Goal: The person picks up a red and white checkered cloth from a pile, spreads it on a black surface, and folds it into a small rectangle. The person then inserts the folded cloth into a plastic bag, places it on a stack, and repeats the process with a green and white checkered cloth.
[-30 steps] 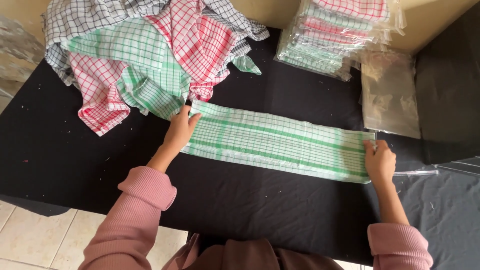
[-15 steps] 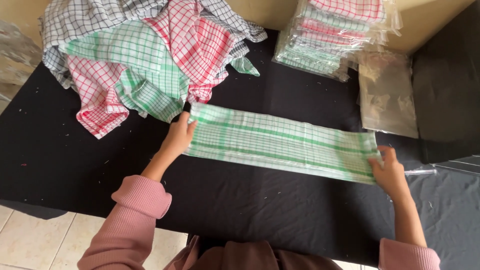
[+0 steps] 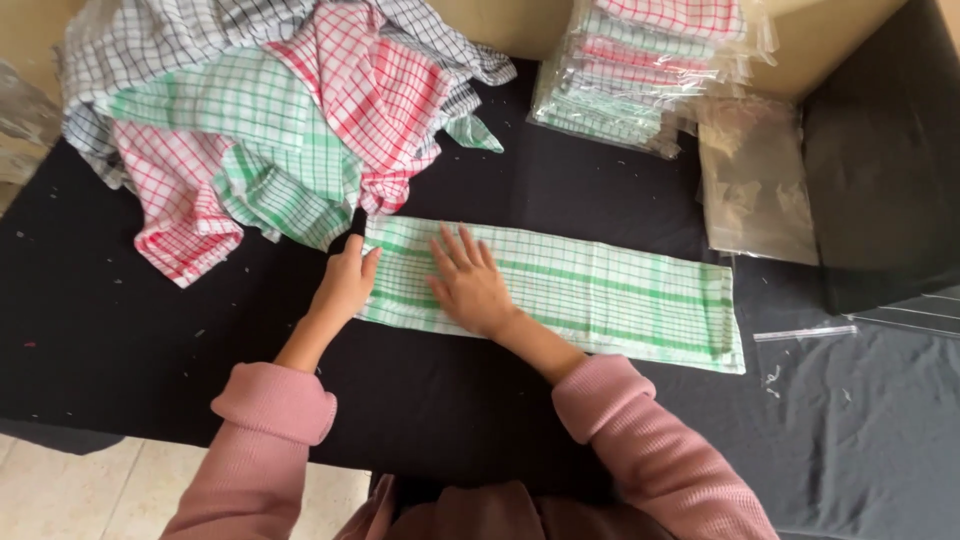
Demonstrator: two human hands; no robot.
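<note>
A green-and-white checked cloth (image 3: 600,290), folded into a long strip, lies flat on the black table (image 3: 120,340). My left hand (image 3: 345,283) rests on the strip's left end, fingers together at its edge. Palm down and with fingers spread, my right hand (image 3: 468,280) presses flat on the left part of the strip, close to the left hand. Neither hand grips anything. Both arms wear pink sleeves.
A heap of loose checked cloths (image 3: 270,120) in green, red and grey lies at the back left. A stack of bagged cloths (image 3: 650,70) stands at the back right, with empty clear bags (image 3: 755,180) beside it. Another clear bag (image 3: 860,340) lies at the right.
My right hand has slid from the strip's right end across to its left part, beside my left hand. The left hand has stayed at the left end.
</note>
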